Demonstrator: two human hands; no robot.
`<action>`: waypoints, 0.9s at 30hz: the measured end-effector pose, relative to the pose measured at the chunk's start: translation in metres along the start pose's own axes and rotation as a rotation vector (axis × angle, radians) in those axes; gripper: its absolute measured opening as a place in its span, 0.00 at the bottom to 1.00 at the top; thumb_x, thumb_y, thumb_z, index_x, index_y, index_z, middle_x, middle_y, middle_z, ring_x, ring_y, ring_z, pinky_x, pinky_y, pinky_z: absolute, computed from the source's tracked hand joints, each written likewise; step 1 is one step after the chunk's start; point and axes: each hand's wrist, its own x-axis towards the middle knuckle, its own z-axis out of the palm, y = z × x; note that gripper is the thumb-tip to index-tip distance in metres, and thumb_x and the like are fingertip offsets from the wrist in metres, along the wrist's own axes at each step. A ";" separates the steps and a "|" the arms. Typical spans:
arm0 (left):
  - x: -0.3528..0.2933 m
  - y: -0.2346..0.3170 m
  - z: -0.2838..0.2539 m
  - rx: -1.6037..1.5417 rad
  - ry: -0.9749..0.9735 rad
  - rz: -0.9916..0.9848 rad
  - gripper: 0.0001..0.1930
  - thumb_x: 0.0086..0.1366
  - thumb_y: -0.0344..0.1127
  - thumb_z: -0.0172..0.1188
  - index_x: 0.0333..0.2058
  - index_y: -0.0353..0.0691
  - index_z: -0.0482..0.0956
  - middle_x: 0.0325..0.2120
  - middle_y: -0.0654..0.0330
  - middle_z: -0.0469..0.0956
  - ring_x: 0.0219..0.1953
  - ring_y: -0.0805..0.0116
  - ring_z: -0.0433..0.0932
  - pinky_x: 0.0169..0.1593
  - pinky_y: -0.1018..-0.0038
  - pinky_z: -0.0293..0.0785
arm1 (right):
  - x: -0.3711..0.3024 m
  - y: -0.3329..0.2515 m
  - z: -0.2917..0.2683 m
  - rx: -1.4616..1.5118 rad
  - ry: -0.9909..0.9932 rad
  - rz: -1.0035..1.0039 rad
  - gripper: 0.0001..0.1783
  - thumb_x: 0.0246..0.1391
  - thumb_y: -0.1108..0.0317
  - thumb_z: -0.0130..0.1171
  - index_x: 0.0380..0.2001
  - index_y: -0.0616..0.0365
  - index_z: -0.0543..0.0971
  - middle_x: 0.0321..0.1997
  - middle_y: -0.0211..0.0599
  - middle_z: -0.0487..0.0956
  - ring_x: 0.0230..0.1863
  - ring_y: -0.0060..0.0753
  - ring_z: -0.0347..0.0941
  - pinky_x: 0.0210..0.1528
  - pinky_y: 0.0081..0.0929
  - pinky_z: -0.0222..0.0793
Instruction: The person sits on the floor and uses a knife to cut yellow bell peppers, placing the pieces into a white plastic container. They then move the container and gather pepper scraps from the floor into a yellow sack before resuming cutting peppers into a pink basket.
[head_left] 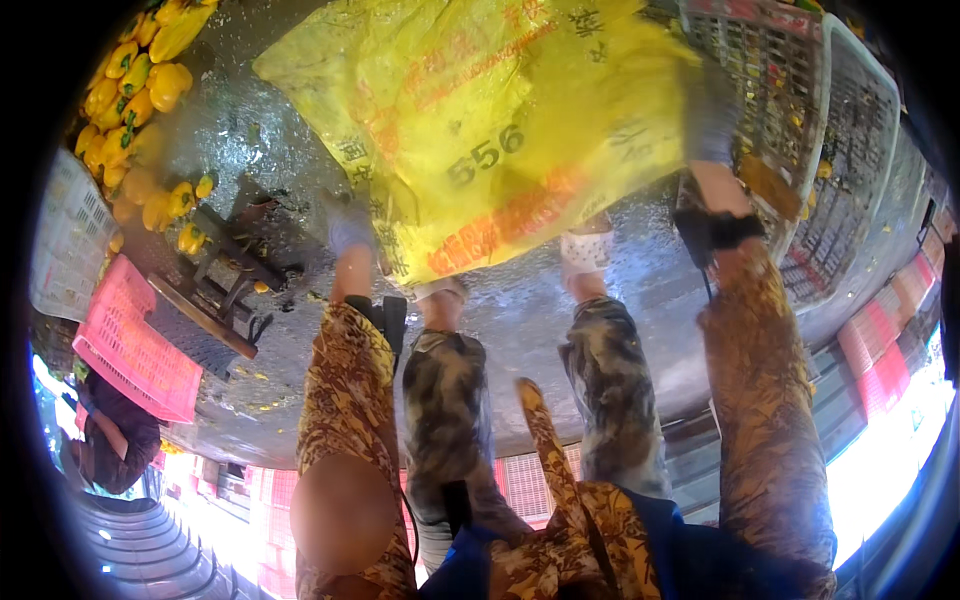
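A large yellow plastic bag [560, 110] with red and black print spreads flat in front of me above the wet floor, hiding part of my feet. My left hand [348, 226], in a grey-blue glove, is closed at the bag's lower left edge. My right hand [710, 112], in a darker-looking glove and smeared by motion, grips the bag's right edge. The sheet stretches between both hands. Patterned brown-yellow sleeves cover my forearms, and a black band [735, 230] wraps my right wrist.
Yellow bell peppers [135, 95] are heaped at the far left. Beside them lie a low wooden stool [225, 275], a pink crate [135, 345] and a whitish crate [72, 235]. Large pale crates [845, 150] stand on the right. Another person [115, 435] is at the lower left.
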 end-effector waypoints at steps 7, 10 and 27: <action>0.053 -0.029 0.018 -0.187 -0.083 0.037 0.22 0.49 0.38 0.67 0.39 0.28 0.75 0.32 0.50 0.78 0.31 0.60 0.75 0.37 0.67 0.70 | -0.019 0.027 -0.046 -0.850 -0.295 0.382 0.30 0.49 0.53 0.55 0.55 0.53 0.65 0.50 0.51 0.73 0.48 0.49 0.72 0.49 0.41 0.67; 0.029 0.015 0.030 -0.495 0.019 -0.111 0.17 0.49 0.34 0.68 0.36 0.31 0.76 0.31 0.52 0.79 0.27 0.65 0.75 0.31 0.71 0.71 | -0.026 0.025 -0.054 -1.013 -0.245 0.202 0.37 0.50 0.50 0.54 0.61 0.48 0.57 0.59 0.45 0.66 0.58 0.49 0.64 0.56 0.41 0.62; 0.018 -0.018 -0.076 0.152 0.143 0.407 0.19 0.62 0.41 0.53 0.43 0.27 0.74 0.39 0.43 0.76 0.43 0.49 0.74 0.48 0.65 0.68 | 0.006 -0.003 0.015 -0.783 -0.375 -0.167 0.35 0.51 0.56 0.51 0.61 0.51 0.58 0.66 0.41 0.57 0.66 0.42 0.53 0.63 0.41 0.54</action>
